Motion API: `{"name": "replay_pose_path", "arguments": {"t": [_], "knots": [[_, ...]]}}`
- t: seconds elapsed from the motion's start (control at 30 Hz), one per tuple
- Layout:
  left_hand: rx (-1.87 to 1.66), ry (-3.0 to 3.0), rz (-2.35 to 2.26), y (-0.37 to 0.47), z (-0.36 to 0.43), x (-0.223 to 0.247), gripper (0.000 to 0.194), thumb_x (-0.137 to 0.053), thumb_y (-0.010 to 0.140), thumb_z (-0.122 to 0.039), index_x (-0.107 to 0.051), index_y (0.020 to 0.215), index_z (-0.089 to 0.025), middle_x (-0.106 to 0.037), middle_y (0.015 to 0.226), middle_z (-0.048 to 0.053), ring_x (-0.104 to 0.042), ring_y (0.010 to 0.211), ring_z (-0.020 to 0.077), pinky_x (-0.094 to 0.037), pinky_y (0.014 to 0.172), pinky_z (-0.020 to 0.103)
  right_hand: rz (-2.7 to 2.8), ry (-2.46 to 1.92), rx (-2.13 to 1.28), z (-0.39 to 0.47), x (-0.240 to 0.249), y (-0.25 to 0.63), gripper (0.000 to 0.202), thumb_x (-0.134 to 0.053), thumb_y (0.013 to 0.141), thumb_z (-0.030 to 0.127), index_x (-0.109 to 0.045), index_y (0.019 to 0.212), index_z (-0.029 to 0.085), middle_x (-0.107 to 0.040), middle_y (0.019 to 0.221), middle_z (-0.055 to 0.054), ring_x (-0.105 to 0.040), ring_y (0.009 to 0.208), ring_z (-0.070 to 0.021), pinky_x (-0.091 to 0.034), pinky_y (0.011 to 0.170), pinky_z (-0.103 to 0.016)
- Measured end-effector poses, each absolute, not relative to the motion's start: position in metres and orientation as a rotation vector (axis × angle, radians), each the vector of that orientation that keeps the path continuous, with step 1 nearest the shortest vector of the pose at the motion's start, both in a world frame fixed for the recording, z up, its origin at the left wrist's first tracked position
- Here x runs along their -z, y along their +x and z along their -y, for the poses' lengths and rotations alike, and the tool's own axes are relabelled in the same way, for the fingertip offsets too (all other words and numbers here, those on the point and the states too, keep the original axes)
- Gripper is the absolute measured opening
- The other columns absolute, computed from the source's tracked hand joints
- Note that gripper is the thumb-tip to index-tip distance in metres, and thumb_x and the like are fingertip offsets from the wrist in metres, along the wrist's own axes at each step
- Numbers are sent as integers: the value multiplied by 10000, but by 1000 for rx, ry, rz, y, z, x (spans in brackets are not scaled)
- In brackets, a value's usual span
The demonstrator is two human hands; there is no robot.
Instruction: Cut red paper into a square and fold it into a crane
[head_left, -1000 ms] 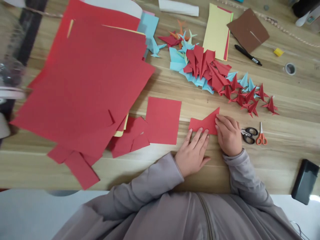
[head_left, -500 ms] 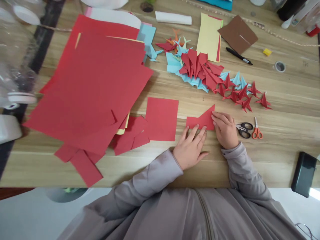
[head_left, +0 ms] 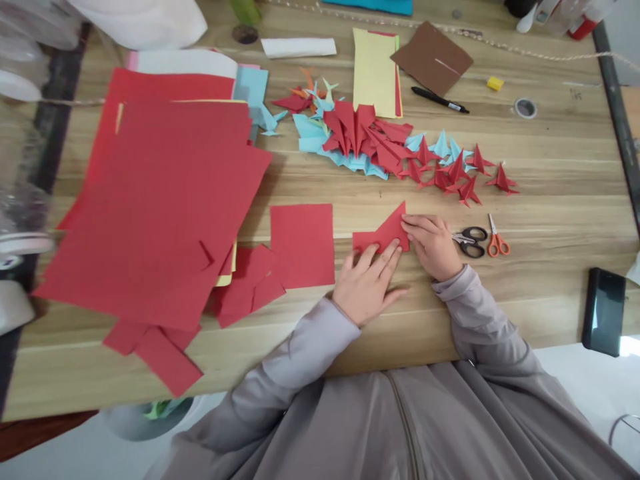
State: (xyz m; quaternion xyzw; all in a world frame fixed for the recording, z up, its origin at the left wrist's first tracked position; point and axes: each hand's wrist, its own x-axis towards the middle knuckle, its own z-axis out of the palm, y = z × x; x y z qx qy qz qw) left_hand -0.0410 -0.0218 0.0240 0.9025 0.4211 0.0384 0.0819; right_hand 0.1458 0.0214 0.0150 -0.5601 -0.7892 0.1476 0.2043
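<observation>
A small sheet of red paper (head_left: 389, 229) lies on the table in front of me, its right part folded to a slanted edge with a point at the top. My left hand (head_left: 367, 288) rests flat with spread fingers, the fingertips pressing on the lower edge of the paper. At the right edge, my right hand (head_left: 434, 247) has its fingers drawn together on the paper; its thumb is mostly hidden. A flat red square (head_left: 302, 245) lies left of my hands. Just right of my right hand are black-handled scissors (head_left: 471, 241) and orange-handled scissors (head_left: 497, 241).
Large red sheets (head_left: 165, 200) are stacked at the left. Folded red and blue paper pieces (head_left: 356, 130) run across the middle, ending in small red folded figures (head_left: 456, 167). Yellow paper (head_left: 376, 73), a brown sheet (head_left: 433, 57) and a pen (head_left: 440, 99) lie behind. A phone (head_left: 603, 311) sits at the right edge.
The camera view has shifted and turned slightly, so the table's contents appear further left. Both hands stay on the folded red paper, with little change in its shape.
</observation>
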Motion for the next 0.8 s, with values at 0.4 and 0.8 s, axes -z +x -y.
{"name": "replay_pose_path", "arguments": {"t": [0.4,0.8], "knots": [[-162,2651,-1244,-38,18,-18,716,-419,845,-566,-337,1418,-144,-319,1488,70,-107,1385,410,-114,1101,590,2238,-1548,-450,-20,-13,146,348,-455,867,143,-622,1170,189,-605,1260,-48,-483,1126,-231,-365,927,-396],[-140,2617,-1274,-37,20,-20,702,-398,851,-565,-328,1422,-163,-311,1492,51,-124,1379,413,-135,1089,599,2194,-1661,-504,-21,-14,142,488,-368,851,89,-472,1324,150,-626,1189,-99,-484,1088,-245,-350,892,-383]]}}
